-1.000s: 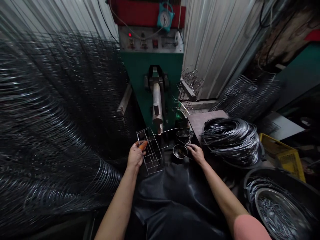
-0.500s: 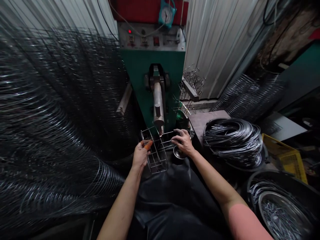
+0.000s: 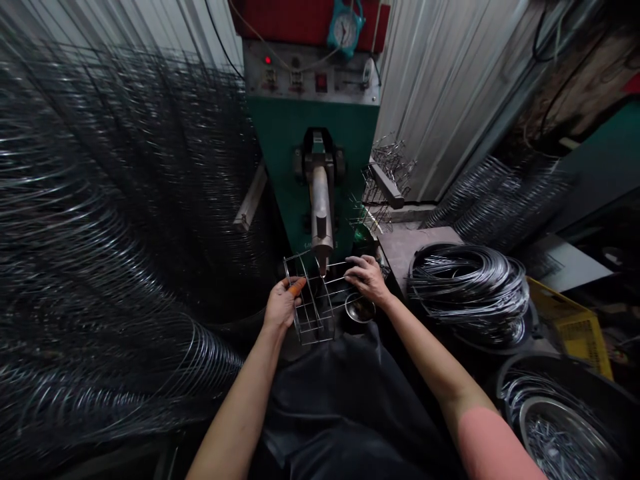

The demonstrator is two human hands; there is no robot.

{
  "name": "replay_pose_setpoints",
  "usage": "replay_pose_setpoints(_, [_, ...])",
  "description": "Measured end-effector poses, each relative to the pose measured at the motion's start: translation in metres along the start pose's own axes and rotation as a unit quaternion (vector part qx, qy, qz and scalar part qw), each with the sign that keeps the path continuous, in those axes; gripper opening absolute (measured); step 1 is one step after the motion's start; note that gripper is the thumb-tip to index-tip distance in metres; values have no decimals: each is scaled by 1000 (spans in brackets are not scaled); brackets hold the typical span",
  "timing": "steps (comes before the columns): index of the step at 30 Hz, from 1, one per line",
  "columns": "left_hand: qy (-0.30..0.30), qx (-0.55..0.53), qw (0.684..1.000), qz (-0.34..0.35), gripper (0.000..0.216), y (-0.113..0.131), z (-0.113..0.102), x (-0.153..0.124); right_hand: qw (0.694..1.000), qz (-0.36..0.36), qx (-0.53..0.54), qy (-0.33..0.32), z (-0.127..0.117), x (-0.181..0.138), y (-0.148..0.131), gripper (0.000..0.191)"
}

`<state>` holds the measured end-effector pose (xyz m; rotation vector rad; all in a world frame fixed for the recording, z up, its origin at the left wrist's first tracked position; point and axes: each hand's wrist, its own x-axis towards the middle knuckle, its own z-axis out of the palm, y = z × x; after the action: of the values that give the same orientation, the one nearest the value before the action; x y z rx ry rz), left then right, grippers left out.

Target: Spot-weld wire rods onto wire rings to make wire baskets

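Note:
My left hand (image 3: 281,304), with an orange finger cot on one finger, grips a small welded wire rack (image 3: 310,312). The rack stands under the copper-tipped upper electrode (image 3: 322,250) of a green spot-welding machine (image 3: 310,127). My right hand (image 3: 367,279) holds the end of a thin steel wire (image 3: 337,272) lying across the rack's top, close to the electrode tip. Just below my right hand sits a small steel bowl (image 3: 360,309).
A huge mass of wire hoops (image 3: 100,200) fills the left side. To the right lie a wire coil (image 3: 467,287), a stack of finished racks (image 3: 390,180), a basin of short wires (image 3: 560,433) and a yellow crate (image 3: 570,327).
My right hand has moved from the bowls up onto the wire at the rack. The rack has shifted toward the electrode, and my left hand still grips it.

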<state>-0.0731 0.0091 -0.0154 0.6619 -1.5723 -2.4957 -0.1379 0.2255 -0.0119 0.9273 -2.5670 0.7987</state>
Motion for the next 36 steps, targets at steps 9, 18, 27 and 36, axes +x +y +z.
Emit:
replay_pose_setpoints(9, [10, -19, 1000, -16, 47, 2, 5, 14, 1000, -5, 9, 6, 4, 11, 8, 17])
replay_pose_setpoints(18, [18, -26, 999, -29, 45, 4, 6, 21, 1000, -18, 0, -6, 7, 19, 12, 16])
replay_pose_setpoints(27, [3, -30, 999, -34, 47, 2, 4, 27, 1000, 2, 4, -6, 9, 18, 9, 15])
replay_pose_setpoints(36, [-4, -25, 999, -27, 53, 2, 5, 29, 1000, 11, 26, -7, 10, 21, 13, 11])
